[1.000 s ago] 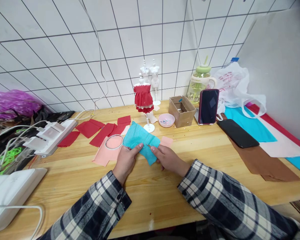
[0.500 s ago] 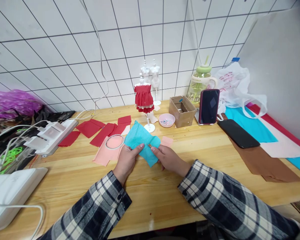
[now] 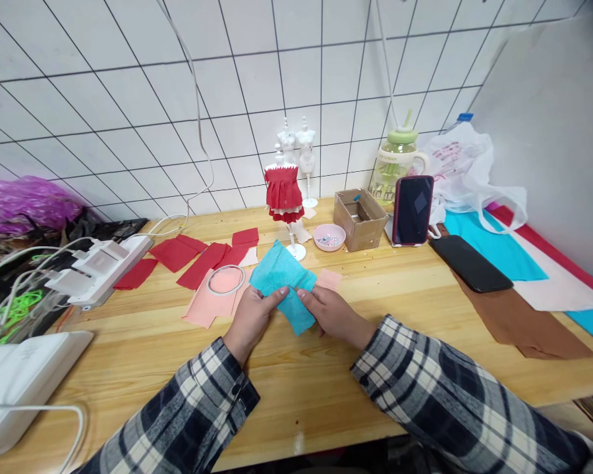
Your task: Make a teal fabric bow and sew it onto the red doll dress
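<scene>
A teal piece of crepe paper [image 3: 284,280] lies on the wooden table in front of me. My left hand [image 3: 251,319] pinches its near left edge between thumb and fingers. My right hand [image 3: 331,313] pinches the paper's near right part, fingers closed on it. Just left of the paper is a pink paper piece [image 3: 208,304] with a clear tape ring [image 3: 226,279] on it. Behind it stands a small white mannequin in a red paper dress [image 3: 283,195].
Red paper strips [image 3: 197,257] lie at the back left beside a white power strip [image 3: 99,266]. A pink bead dish [image 3: 329,237], cardboard box [image 3: 360,218], upright phone [image 3: 412,209], flat black phone [image 3: 469,263] and brown, teal and pink sheets [image 3: 524,316] are on the right.
Both hands have shifted the teal paper slightly, bringing their fingertips closer together on its near edge. Nothing else has moved.
</scene>
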`<state>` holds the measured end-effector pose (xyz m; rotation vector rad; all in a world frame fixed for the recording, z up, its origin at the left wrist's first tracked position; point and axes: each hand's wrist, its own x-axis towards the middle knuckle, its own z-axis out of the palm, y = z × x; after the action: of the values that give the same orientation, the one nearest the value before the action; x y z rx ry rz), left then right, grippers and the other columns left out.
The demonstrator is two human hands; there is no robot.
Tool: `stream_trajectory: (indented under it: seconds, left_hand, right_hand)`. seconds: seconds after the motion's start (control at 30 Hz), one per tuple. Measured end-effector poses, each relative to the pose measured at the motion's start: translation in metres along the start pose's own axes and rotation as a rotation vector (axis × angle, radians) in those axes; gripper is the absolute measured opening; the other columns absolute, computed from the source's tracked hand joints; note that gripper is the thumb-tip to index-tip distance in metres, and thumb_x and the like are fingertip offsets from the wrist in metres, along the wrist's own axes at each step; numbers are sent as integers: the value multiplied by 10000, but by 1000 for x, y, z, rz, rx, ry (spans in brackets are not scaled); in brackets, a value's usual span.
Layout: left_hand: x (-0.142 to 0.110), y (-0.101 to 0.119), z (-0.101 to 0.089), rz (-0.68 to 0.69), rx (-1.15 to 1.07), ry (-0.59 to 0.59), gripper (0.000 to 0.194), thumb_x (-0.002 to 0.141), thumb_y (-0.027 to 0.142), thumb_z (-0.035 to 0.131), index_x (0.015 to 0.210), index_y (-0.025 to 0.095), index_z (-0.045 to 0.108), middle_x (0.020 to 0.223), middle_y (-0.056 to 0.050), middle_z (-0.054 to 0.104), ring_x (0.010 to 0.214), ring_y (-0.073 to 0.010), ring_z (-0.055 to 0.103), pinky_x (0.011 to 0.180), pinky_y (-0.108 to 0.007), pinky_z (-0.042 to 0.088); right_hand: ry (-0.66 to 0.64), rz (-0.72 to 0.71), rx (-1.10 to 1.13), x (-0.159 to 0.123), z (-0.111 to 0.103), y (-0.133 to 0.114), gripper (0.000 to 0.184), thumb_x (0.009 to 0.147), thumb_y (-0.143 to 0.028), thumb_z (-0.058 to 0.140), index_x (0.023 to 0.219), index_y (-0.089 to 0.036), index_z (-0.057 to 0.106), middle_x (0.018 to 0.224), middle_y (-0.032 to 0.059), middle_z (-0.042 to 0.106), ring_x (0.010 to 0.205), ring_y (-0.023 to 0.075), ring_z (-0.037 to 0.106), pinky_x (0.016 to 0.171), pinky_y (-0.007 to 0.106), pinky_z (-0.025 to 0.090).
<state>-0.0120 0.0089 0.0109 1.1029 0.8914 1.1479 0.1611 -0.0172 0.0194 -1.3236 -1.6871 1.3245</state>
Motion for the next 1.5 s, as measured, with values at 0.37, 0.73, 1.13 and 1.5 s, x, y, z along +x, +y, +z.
stream_trajectory:
  seconds: [0.37,0.73,1.13,1.5]
  left_hand:
    - [0,2,2,2,-15,-6,346,720,291,779,1014,147,665,1031,-83,736,894,-219,680,885,-366,505]
    - [0,2,3,25,-102,7,305,744,236,762,1021,159,661,1022,-69,740,892,-217,689,878,-372,518]
    - [0,1,2,-2,-57,5,258,721,257,780,946,163,696,971,-58,747,847,-194,678,879,-349,507]
    - [-1,4,6,-15,-73,3,320,688,280,796,969,162,698,995,-75,743,866,-220,685,893,-388,507]
  right_hand:
    - [26,-14,-79,-1,-1,-5,351,992,-400,358,763,-186,515,621,-15,516,563,123,498,554,249,396]
    - [30,-60,-56,-2,-1,-4,381,975,-482,382,775,-192,525,616,-18,497,567,116,475,527,236,363]
    - [28,-38,-61,0,1,-1,376,991,-443,353,755,-188,496,605,-31,479,561,111,481,549,242,384]
    - [35,-30,-66,-3,-1,-7,379,988,-444,371,711,-198,454,607,-26,485,594,116,490,559,239,377]
